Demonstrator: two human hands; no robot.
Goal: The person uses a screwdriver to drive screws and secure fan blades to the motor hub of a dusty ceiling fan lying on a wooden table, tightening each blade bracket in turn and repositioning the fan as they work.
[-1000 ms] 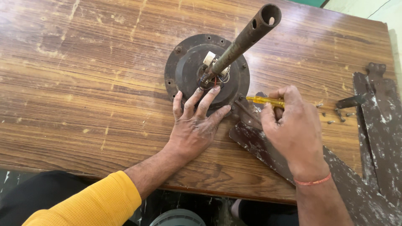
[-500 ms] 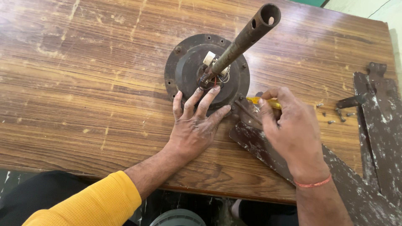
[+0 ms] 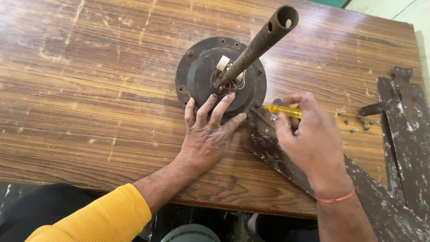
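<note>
My left hand (image 3: 207, 136) lies flat with fingers spread on the round motor housing (image 3: 219, 76), mid-table with bare wood to its left, and its rusty rod (image 3: 260, 42) slants up toward the far right. My right hand (image 3: 309, 139) is clenched on a yellow screwdriver (image 3: 282, 110), lying roughly crosswise with its tip apparently at the fan blade (image 3: 277, 154) bracket. Loose screws (image 3: 354, 121) lie near the table's right edge.

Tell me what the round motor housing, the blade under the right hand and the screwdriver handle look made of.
Motor housing: dark, dull metal, apparently cast, with rust-brown patches. Blade: likely sheet metal, brown paint flaked to pale spots. Screwdriver handle in the right hand: translucent yellow, probably plastic. The left hand rests on the housing.
</note>
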